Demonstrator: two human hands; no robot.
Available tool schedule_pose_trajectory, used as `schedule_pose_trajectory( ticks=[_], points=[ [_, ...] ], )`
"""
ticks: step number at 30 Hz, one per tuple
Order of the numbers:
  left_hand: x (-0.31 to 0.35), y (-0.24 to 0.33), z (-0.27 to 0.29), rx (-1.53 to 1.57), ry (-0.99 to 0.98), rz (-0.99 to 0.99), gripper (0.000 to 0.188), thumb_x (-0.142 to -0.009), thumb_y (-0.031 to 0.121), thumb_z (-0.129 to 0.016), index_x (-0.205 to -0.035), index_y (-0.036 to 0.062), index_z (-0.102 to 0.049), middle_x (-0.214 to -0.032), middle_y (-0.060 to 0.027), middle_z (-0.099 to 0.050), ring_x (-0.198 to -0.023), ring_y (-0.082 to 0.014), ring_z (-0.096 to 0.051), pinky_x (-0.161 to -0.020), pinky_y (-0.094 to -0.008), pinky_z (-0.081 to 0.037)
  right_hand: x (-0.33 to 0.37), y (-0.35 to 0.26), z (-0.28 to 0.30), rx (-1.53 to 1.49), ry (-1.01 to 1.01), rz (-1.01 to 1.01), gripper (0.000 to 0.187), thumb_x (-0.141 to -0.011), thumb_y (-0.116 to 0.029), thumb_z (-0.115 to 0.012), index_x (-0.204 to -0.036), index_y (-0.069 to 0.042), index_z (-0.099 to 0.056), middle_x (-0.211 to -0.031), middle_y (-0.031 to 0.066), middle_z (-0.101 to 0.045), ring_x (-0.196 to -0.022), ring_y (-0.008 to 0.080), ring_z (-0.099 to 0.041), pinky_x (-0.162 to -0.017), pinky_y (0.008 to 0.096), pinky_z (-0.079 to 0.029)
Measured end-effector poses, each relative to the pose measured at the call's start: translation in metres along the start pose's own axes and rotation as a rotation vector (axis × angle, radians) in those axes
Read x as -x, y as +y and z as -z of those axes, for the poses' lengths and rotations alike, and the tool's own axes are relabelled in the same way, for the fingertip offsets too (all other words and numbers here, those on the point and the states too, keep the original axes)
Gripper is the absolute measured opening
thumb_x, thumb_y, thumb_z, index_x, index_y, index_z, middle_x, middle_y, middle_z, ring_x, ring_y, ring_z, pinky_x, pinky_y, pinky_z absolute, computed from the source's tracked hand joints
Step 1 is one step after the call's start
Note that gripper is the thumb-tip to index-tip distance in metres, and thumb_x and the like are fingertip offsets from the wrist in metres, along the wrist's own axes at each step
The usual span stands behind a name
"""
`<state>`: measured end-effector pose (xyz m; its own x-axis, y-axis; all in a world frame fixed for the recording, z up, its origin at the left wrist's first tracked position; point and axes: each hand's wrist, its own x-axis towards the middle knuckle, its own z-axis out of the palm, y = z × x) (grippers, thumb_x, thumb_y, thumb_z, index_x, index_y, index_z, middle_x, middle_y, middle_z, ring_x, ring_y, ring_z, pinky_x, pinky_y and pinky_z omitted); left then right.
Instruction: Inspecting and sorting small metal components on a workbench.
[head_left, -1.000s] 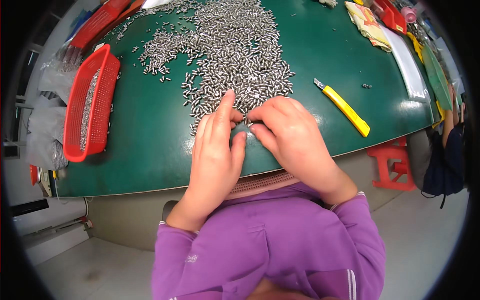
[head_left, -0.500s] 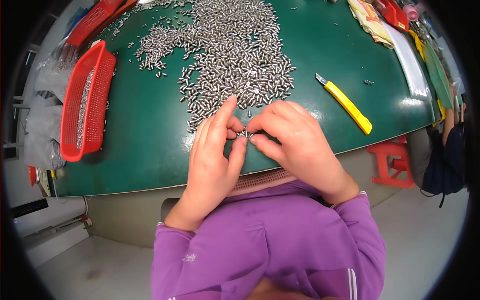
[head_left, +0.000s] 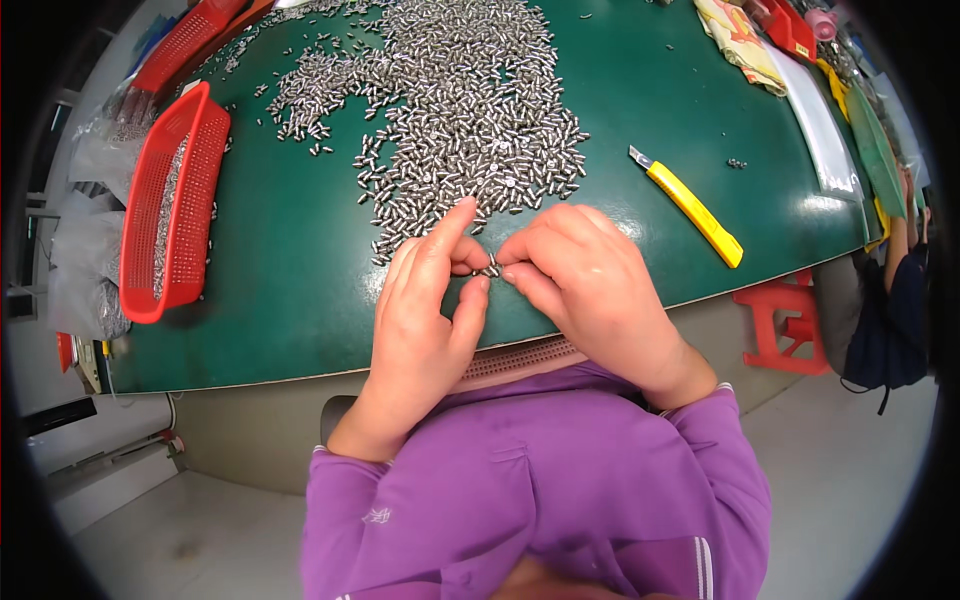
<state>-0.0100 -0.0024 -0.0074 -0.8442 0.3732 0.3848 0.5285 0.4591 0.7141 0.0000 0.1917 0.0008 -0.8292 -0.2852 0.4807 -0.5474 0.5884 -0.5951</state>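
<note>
A: A green tabletop (head_left: 290,260) is strewn with a broad pile of small metal pieces (head_left: 480,120); a red basket (head_left: 197,220) is placed at the left, a yellow cutter (head_left: 696,214) at the right. Where is the work being done?

B: Just on the near side of the pile, where a few separate pieces (head_left: 491,268) are kept between fingertips.

A: How are the fingers posed?

B: The left hand (head_left: 424,292) is half curled, its index finger extended; the right hand (head_left: 602,278) is drawn into a thumb-and-forefinger pinch. Whether anything is firmly gripped by either cannot be told.

A: And the step?

B: Fine fingertip handling, by judgement; a light, precise pinch seems called for.
</note>
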Motion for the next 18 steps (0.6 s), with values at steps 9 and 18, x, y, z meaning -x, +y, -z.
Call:
schedule_pose_trajectory(
  ticks=[9,18],
  points=[
    [0.0008,0.0015,0.0011,-0.002,-0.004,0.022,0.072,-0.082,-0.013,-0.065,-0.149,0.0017,-0.047,-0.099,-0.0089,-0.065,-0.091,-0.0229,-0.061,-0.083,-0.0359,-0.052,0.001,-0.0028,0.0018,-0.027,-0.002,0.0,0.017,-0.08,0.0,-0.071,-0.095,-0.006,-0.065,-0.091,0.0092,-0.059,-0.085,0.0303,-0.058,-0.076,0.0408,-0.048],
    [0.0004,0.002,-0.0008,-0.019,0.012,0.012,0.071,-0.081,-0.013,-0.066,-0.148,0.002,-0.049,-0.098,-0.0079,-0.065,-0.088,-0.0222,-0.061,-0.082,-0.0361,-0.052,0.0009,0.0,-0.0004,-0.095,0.001,0.01,0.02,-0.082,0.001,-0.069,-0.101,-0.003,-0.063,-0.097,0.0116,-0.064,-0.089,0.0319,-0.06,-0.08,0.0436,-0.049]
  ],
)
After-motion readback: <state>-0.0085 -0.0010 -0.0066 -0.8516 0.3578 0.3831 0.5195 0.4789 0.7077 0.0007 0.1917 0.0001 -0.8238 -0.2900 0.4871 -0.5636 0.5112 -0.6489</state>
